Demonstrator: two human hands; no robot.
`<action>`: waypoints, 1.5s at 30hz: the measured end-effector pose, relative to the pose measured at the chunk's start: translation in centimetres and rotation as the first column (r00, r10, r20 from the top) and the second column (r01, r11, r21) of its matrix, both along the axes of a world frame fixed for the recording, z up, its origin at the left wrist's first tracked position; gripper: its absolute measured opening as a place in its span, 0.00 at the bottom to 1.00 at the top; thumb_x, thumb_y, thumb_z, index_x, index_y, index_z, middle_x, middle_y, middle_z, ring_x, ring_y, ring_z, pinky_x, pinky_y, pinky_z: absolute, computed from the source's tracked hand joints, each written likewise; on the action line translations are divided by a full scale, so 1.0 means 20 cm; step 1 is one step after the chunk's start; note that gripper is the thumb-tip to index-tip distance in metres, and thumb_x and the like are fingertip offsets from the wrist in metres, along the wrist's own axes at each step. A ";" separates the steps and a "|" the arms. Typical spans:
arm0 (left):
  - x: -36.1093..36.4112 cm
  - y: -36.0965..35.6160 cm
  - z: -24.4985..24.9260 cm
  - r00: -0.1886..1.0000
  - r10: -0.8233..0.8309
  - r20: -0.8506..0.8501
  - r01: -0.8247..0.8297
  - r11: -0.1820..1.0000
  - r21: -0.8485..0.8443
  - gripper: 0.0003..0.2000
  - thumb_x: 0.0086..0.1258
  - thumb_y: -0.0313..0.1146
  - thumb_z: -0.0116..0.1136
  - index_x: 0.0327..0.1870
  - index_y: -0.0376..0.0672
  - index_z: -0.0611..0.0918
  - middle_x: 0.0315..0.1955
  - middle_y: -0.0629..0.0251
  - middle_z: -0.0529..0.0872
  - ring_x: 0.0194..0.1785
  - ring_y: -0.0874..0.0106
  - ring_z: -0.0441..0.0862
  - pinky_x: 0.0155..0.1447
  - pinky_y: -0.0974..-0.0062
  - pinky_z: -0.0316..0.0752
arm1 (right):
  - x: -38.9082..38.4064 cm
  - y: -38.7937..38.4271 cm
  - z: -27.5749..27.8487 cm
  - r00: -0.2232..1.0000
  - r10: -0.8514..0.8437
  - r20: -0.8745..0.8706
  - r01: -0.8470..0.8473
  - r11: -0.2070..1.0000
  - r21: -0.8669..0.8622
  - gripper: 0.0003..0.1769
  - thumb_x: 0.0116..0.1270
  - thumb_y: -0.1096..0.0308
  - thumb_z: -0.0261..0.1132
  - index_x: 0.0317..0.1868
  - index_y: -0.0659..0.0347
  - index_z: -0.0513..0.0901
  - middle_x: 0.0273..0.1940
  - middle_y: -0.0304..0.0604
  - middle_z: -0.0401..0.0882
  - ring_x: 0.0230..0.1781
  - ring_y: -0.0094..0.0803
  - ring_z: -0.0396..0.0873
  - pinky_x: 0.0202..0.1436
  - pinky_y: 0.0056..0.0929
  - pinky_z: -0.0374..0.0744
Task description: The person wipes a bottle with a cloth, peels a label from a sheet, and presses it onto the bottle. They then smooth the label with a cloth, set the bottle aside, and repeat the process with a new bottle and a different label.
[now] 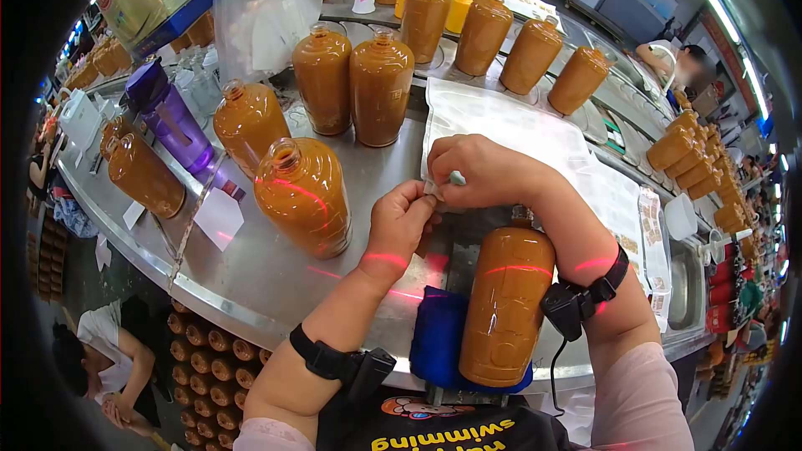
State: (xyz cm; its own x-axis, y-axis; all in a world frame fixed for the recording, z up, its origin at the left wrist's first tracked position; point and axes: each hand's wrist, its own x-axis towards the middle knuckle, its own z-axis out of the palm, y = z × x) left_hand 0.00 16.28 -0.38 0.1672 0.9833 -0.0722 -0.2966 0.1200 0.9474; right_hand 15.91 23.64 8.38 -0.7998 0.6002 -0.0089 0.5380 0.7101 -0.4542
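- Right hand (478,171): fingers pinched on small pale piece (456,177) (kind unclear).
- Left hand (401,221): fingertips closed together, touching right hand.
- Brown bottle (505,301): on blue pad (439,338) at table (251,276) edge, neck just under the hands.

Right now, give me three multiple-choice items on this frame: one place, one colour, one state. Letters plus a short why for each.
1. The bottle nearest the person sits on:
A) a blue pad at the near edge of the table
B) a red tray
C) the floor

2. The drinking bottle at the left of the table is:
A) green
B) purple
C) red

3. The left hand and right hand are:
A) flat on the table
B) gripping bottle necks
C) pinched together on a small pale piece

Answers:
1 A: blue shows beneath and beside its base, at the table's near rim.
2 B: its body and lid are both purple.
3 C: the fingertips of both hands meet on the piece, above the table top.
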 end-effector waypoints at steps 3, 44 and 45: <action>0.00 0.00 0.00 1.000 0.002 0.001 -0.002 1.000 0.001 0.05 0.72 0.30 0.54 0.36 0.42 0.81 0.30 0.74 0.81 0.34 0.83 0.78 0.39 0.84 0.71 | 0.00 0.00 0.01 1.000 -0.003 -0.006 0.003 1.000 -0.021 0.06 0.53 0.70 0.65 0.26 0.66 0.82 0.40 0.47 0.83 0.41 0.42 0.82 0.46 0.35 0.79; 0.30 0.18 0.34 0.637 0.414 -0.650 0.172 0.746 0.643 0.13 0.65 0.41 0.59 0.37 0.39 0.83 0.37 0.46 0.84 0.44 0.47 0.79 0.50 0.53 0.73 | 0.42 -0.06 0.05 0.585 -0.708 -0.395 0.295 0.640 -0.709 0.08 0.70 0.66 0.62 0.42 0.61 0.83 0.36 0.38 0.83 0.31 0.23 0.80 0.35 0.24 0.80; 0.30 0.18 0.36 0.589 0.436 -0.680 0.184 0.747 0.639 0.13 0.65 0.40 0.59 0.35 0.37 0.83 0.37 0.46 0.84 0.44 0.47 0.79 0.49 0.52 0.74 | 0.41 -0.07 0.06 0.633 -0.673 -0.381 0.325 0.679 -0.658 0.09 0.70 0.66 0.62 0.43 0.61 0.83 0.37 0.36 0.83 0.33 0.22 0.80 0.35 0.24 0.80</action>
